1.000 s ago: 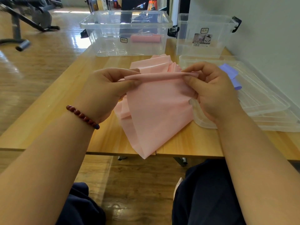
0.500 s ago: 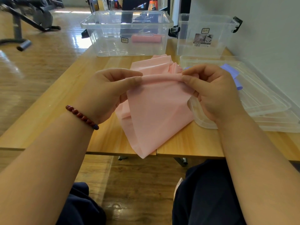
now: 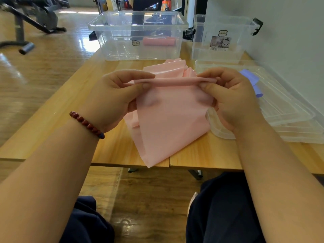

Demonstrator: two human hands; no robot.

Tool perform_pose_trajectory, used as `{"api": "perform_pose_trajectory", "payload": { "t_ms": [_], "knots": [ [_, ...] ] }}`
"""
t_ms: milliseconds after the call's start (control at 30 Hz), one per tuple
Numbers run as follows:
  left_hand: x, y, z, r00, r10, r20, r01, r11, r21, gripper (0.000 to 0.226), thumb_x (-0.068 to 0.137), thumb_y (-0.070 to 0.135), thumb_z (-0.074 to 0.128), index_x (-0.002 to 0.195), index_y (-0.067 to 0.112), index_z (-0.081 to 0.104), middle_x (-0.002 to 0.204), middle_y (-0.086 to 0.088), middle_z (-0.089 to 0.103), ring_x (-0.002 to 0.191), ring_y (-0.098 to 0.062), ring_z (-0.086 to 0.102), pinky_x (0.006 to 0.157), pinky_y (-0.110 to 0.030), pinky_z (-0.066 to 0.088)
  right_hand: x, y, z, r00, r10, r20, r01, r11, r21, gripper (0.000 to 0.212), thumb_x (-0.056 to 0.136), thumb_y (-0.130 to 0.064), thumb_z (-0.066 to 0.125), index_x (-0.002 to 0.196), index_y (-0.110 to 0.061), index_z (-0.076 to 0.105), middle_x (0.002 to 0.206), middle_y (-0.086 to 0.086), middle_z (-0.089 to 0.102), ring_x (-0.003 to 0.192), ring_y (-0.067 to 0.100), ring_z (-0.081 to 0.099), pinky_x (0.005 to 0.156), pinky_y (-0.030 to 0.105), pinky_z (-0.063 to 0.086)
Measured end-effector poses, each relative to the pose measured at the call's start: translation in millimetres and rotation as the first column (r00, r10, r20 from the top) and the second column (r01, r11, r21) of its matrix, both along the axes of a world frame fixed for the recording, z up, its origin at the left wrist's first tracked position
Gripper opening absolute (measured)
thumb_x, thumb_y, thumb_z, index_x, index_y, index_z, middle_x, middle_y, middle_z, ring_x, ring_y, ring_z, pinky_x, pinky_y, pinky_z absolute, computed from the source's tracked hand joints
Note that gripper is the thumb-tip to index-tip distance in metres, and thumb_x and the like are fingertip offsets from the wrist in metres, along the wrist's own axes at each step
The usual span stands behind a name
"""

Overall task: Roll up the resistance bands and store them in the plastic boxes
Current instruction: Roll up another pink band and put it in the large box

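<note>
While left hand (image 3: pixel 112 100) and right hand (image 3: pixel 233 99) each pinch an end of the thin starter roll on the pink resistance band (image 3: pixel 171 123), draped across the tabletop (image 3: pixel 114 148), uneven grip pressure could cone or unravel it; slick tail may slide off.

Wooden table (image 3: pixel 52 130), exercise machine (image 3: pixel 37 17) beyond

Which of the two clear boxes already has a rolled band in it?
The wider left box, with a pink roll inside; the taller box by the wall shows none.
</note>
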State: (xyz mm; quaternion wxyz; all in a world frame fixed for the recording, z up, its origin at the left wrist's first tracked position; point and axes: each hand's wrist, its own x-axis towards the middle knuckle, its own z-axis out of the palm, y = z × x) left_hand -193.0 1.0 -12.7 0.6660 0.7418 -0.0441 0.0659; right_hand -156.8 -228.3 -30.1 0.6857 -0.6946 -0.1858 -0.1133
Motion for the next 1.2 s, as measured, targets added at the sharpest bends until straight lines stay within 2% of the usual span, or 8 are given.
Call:
{"api": "perform_pose_trajectory", "payload": {
  "t_ms": [200,267,400,500,633,833,1033,1200],
  "knots": [
    [-1.0,1.9,1.3,0.997,-0.068,-0.022,0.066,0.996,-0.066,0.027,0.092,-0.002,0.055,0.098,0.018,0.072,0.104,-0.004,0.072,0.095,-0.015,0.07,0.075,-0.02,0.055,0.9,-0.9,0.6,0.997,0.016,-0.072,-0.01,0.996,0.091,0.034,0.079,0.0,0.059,0.076,-0.027,0.079,0.088,-0.004,0.073,0.094,0.012,0.067,0.079,0.023,0.052],
    [-1.3,2.3,1.5,0.996,-0.09,-0.025,0.087,0.993,-0.084,0.021,0.087,0.004,0.061,0.1,0.017,0.071,0.105,-0.004,0.072,0.096,-0.015,0.07,0.075,-0.021,0.055,-0.8,-0.6,2.5,0.996,0.042,-0.084,-0.031,0.99,0.136,0.031,0.082,0.001,0.06,0.077,-0.023,0.078,0.086,-0.003,0.073,0.092,0.012,0.067,0.079,0.024,0.054],
    [0.6,1.5,-2.0,1.0,-0.025,0.008,0.025,0.998,-0.049,0.023,0.071,0.027,0.068,0.093,0.022,0.075,0.1,-0.001,0.073,0.098,-0.018,0.069,0.077,-0.025,0.056,-4.6,3.6,2.7,0.998,-0.064,-0.008,0.064,0.998,0.012,0.016,0.084,-0.005,0.072,0.084,-0.021,0.072,0.079,-0.013,0.071,0.081,0.002,0.067,0.075,0.018,0.052],
    [2.5,0.6,-3.6,1.0,-0.015,0.019,0.016,0.999,-0.049,0.03,0.069,0.024,0.071,0.099,0.025,0.073,0.101,-0.003,0.073,0.1,-0.021,0.069,0.082,-0.029,0.057,-3.9,1.9,2.3,0.999,-0.039,-0.02,0.04,0.999,0.018,0.024,0.084,-0.002,0.072,0.095,-0.023,0.069,0.089,-0.013,0.07,0.081,-0.001,0.067,0.072,0.015,0.052],
    [2.9,1.5,-3.5,1.0,0.003,0.017,-0.003,1.0,0.002,0.023,0.083,0.011,0.069,0.102,0.024,0.073,0.106,-0.004,0.073,0.106,-0.022,0.067,0.09,-0.035,0.056,-3.9,1.0,2.8,1.0,-0.028,0.009,0.028,0.999,-0.046,0.019,0.084,0.003,0.069,0.087,-0.015,0.07,0.101,-0.008,0.067,0.091,-0.004,0.066,0.078,0.012,0.05],
    [0.8,-1.0,0.5,0.999,-0.03,-0.024,0.029,0.998,-0.06,0.019,0.09,0.008,0.061,0.1,0.019,0.072,0.1,-0.003,0.073,0.097,-0.017,0.07,0.076,-0.025,0.057,0.6,-0.3,-2.5,1.0,0.007,0.013,-0.007,1.0,0.02,0.024,0.087,0.001,0.067,0.084,-0.022,0.071,0.09,-0.005,0.071,0.094,0.011,0.066,0.083,0.025,0.054],
    [0.6,-0.8,3.7,0.995,-0.084,-0.045,0.076,0.986,-0.145,0.028,0.092,-0.003,0.054,0.098,0.018,0.072,0.087,0.001,0.075,0.081,-0.01,0.07,0.066,-0.018,0.055,-1.7,3.5,-2.3,0.999,0.007,0.036,-0.008,0.999,0.037,0.031,0.088,0.006,0.062,0.083,-0.024,0.07,0.079,-0.016,0.068,0.081,0.002,0.062,0.073,0.017,0.05],
    [1.2,0.6,4.0,0.992,-0.103,-0.071,0.092,0.985,-0.148,0.026,0.077,0.009,0.067,0.103,0.012,0.071,0.101,-0.004,0.073,0.091,-0.016,0.071,0.07,-0.022,0.056,1.1,-0.1,-3.4,0.998,-0.004,0.061,0.003,1.0,0.015,0.036,0.086,0.006,0.061,0.079,-0.025,0.075,0.091,-0.009,0.074,0.103,0.012,0.067,0.091,0.024,0.051]
  ]
}}
